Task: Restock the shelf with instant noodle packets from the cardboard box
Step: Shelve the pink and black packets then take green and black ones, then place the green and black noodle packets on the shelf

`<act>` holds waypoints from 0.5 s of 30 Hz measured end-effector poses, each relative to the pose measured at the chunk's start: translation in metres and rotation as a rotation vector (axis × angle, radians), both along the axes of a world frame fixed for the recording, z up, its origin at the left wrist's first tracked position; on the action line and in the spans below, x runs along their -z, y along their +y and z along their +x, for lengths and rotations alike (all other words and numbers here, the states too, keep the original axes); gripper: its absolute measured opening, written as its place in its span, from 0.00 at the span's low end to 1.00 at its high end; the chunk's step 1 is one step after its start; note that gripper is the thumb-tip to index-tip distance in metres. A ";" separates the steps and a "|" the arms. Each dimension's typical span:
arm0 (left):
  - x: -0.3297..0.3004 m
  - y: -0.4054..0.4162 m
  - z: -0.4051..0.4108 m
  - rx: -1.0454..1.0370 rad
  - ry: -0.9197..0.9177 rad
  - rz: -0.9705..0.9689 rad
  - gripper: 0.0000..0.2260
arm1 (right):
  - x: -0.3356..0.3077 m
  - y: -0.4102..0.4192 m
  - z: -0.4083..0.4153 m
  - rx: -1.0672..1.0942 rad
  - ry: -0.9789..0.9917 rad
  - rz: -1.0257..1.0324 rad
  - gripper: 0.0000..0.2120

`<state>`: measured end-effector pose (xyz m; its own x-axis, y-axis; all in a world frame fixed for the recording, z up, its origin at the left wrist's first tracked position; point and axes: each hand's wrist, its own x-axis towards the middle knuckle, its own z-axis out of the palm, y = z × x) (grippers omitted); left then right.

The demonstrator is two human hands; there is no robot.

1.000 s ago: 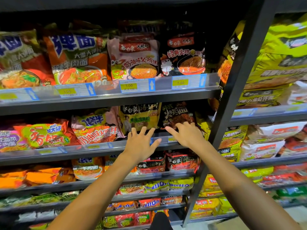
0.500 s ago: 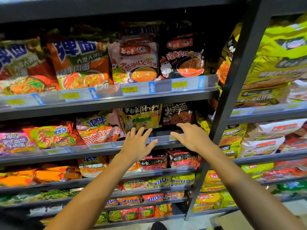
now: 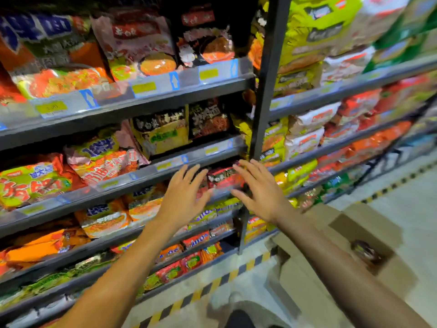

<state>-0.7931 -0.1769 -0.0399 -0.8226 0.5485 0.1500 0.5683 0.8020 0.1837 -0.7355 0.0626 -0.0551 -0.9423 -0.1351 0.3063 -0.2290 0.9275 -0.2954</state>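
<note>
Grey metal shelves (image 3: 165,95) hold rows of instant noodle packets. A yellow and black packet (image 3: 163,133) and a dark packet (image 3: 209,120) stand on the second shelf. My left hand (image 3: 183,194) and my right hand (image 3: 257,188) hover with fingers spread, holding nothing, in front of red and black packets (image 3: 223,177) one shelf lower. An open cardboard box (image 3: 364,247) sits on the floor at the lower right, with a dark packet (image 3: 365,253) visible inside.
A grey upright post (image 3: 266,79) divides this bay from the right one, stocked with green, white and red packets (image 3: 314,29). A yellow and black striped line (image 3: 212,285) runs along the floor under the shelves. The view is motion-blurred.
Both hands have pulled back and down from the second shelf's packets, to the shelf below. The view has swung down and right, bringing the cardboard box into sight.
</note>
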 end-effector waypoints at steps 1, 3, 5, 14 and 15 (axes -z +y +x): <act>0.005 0.004 0.009 0.034 -0.010 0.006 0.33 | 0.004 0.003 0.020 0.015 -0.002 -0.012 0.30; 0.014 0.013 0.028 0.103 -0.046 0.011 0.32 | 0.013 0.013 0.058 0.051 -0.027 0.022 0.30; 0.025 0.025 0.047 0.150 -0.106 0.008 0.31 | 0.018 0.025 0.095 0.098 -0.071 0.033 0.30; 0.026 0.116 0.129 0.361 -0.151 0.010 0.31 | 0.025 0.099 0.231 0.365 -0.154 0.001 0.30; 0.025 0.129 0.139 0.382 -0.124 0.039 0.30 | 0.025 0.110 0.244 0.390 -0.154 0.002 0.30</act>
<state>-0.6543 -0.0484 -0.0644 -0.5734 0.8144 0.0897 0.7962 0.5280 0.2955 -0.4913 0.1722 -0.0799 -0.9578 0.2402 0.1578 0.1859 0.9365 -0.2972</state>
